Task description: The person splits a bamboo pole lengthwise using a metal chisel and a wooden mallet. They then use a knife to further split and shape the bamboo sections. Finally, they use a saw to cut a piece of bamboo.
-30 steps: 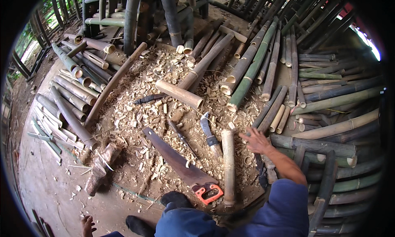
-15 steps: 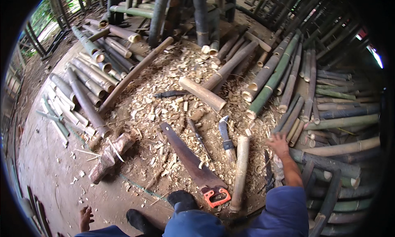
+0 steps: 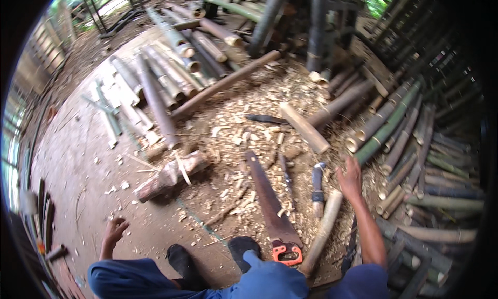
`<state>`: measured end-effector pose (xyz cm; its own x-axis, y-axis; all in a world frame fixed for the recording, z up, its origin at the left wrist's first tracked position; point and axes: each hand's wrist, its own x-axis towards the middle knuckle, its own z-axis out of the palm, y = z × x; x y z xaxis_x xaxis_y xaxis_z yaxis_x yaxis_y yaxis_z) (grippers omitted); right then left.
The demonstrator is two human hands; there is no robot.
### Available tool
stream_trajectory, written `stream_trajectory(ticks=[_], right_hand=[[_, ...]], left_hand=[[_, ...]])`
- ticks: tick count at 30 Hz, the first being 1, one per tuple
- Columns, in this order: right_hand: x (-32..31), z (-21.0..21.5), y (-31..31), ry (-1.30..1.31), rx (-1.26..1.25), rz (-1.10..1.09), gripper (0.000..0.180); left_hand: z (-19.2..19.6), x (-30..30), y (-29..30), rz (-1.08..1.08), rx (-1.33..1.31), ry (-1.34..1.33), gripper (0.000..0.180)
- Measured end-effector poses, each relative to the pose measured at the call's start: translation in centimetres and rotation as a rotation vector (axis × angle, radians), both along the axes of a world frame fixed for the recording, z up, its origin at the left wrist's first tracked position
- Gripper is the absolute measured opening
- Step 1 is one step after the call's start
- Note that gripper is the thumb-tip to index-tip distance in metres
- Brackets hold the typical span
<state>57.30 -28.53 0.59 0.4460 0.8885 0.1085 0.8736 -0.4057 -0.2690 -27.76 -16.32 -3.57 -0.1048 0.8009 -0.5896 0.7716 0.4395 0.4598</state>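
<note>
My right hand [image 3: 350, 181], fingers stretched out and holding nothing, hovers over the wood chips. Below it is the upper end of a pale bamboo length [image 3: 322, 237]. Just left of that lies a knife with a dark-wrapped middle [image 3: 317, 187]. My left hand [image 3: 115, 230] is raised by my left knee, empty, with its fingers loosely bent and apart. Between my feet and the chips rests a handsaw [image 3: 274, 205] with an orange handle. A narrow dark tool [image 3: 287, 177] lies between saw and knife.
Bamboo poles are stacked at the left [image 3: 161, 99] and right [image 3: 441, 195]. A rough log [image 3: 168, 177] lies on the ground left of the saw. Further off, a short bamboo piece [image 3: 303, 127] rests across a thicker pole [image 3: 340, 107], with a dark blade-like tool [image 3: 265, 119] beside it.
My view has swung left, so the scene sits further right. My right hand has moved off the bamboo stack at the right, forward and left over the chips. My left hand has risen slightly.
</note>
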Motion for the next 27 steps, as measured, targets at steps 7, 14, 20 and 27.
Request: stream_trajectory(ticks=[7, 14, 20, 27], right_hand=[[-22.1, -3.0, -0.9, 0.533, -0.583, 0.480, 0.040], [-32.1, -8.0, -7.2, 1.584, -1.217, 0.181, 0.032], [-36.3, -9.0, -7.3, 1.424, -0.971, -0.018, 0.032], [-35.6, -8.4, -6.5, 1.481, -0.963, -0.121, 0.026]], left_hand=[[1.6, 9.0, 0.4, -0.089, 0.076, -0.307, 0.046], [-1.4, 16.8, 14.3, 0.014, 0.364, -0.500, 0.045], [-4.1, 24.8, 26.2, 0.361, 0.187, -0.686, 0.070], [-5.7, 26.8, 29.0, 0.515, 0.093, -1.062, 0.072]])
